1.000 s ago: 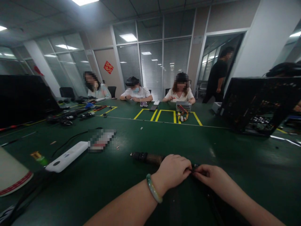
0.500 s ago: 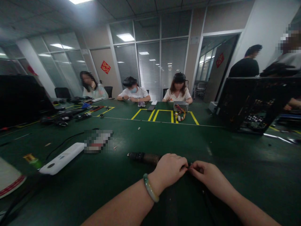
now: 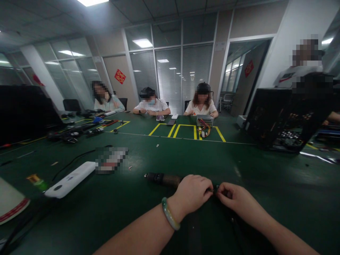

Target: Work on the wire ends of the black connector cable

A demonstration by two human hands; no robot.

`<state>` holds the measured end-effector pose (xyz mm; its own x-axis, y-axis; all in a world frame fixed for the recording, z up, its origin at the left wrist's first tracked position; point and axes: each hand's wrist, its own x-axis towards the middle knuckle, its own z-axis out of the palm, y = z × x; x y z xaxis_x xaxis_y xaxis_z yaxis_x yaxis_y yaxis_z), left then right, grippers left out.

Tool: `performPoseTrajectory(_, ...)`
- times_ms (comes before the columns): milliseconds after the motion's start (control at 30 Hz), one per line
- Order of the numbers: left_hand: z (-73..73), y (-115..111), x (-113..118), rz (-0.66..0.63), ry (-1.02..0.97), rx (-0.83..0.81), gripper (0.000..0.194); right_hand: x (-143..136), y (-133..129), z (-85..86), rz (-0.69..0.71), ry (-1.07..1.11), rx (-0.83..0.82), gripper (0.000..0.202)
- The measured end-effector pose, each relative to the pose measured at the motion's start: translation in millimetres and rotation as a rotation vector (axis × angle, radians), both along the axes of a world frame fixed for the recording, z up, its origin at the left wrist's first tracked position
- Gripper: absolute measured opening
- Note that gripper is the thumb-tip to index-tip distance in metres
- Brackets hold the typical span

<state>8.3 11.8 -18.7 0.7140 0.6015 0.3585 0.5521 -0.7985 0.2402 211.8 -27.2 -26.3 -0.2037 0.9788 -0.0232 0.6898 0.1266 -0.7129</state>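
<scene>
A dark electric screwdriver (image 3: 164, 179) lies on the green table, its metal tip pointing left. My left hand (image 3: 193, 191), with a jade-coloured bangle (image 3: 170, 213) at the wrist, is closed around its rear part and hides that end. Close by on the right, my right hand (image 3: 235, 194) is closed in a pinch, with thumb and forefinger pressed together. A small dark piece shows between the two hands, too small to name. Below my right hand, a dark cable (image 3: 233, 220) runs down toward me, hard to see against the table.
A white power strip (image 3: 71, 180), a small green-and-gold bottle (image 3: 37, 182) and a white cup-like container (image 3: 10, 202) stand at the left. A black computer case (image 3: 284, 120) is at the right. Several people sit across the table, one behind a power supply (image 3: 205, 120) with coloured wires.
My fingertips have moved slightly apart, the right hand shifting a little to the right. The screwdriver stays in place. At the far right, the standing people have shifted.
</scene>
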Motion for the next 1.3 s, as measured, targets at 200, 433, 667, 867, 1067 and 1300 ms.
performPoseTrajectory(200, -1.0, -0.1, 0.4, 0.001, -0.001, -0.004, 0.01, 0.2, 1.9, -2.0, 0.003, 0.027, -0.002, 0.02)
performPoseTrajectory(433, -2.2, -0.9, -0.3, -0.023, 0.015, 0.026, 0.008, -0.5, 3.2, -3.3, 0.016, 0.042, -0.015, 0.018)
performPoseTrajectory(667, -1.3, -1.4, -0.8, 0.018, -0.009, 0.016, 0.013, 1.1, 3.4, -5.2, 0.022, 0.05, -0.031, 0.018)
performPoseTrajectory(867, 0.4, -2.2, -1.6, -0.007, -0.017, 0.003, 0.009, 1.5, 4.5, -6.2, 0.019, 0.064, -0.044, 0.018)
performPoseTrajectory(1067, 3.1, -2.0, -1.8, -0.003, -0.016, -0.014, 0.014, 3.1, 5.6, -7.6, 0.018, 0.061, -0.035, 0.017)
performPoseTrajectory(1300, 1.6, -1.6, -0.8, -0.034, 0.021, 0.014, 0.01, 0.7, 2.8, -4.5, 0.015, 0.057, -0.036, 0.019)
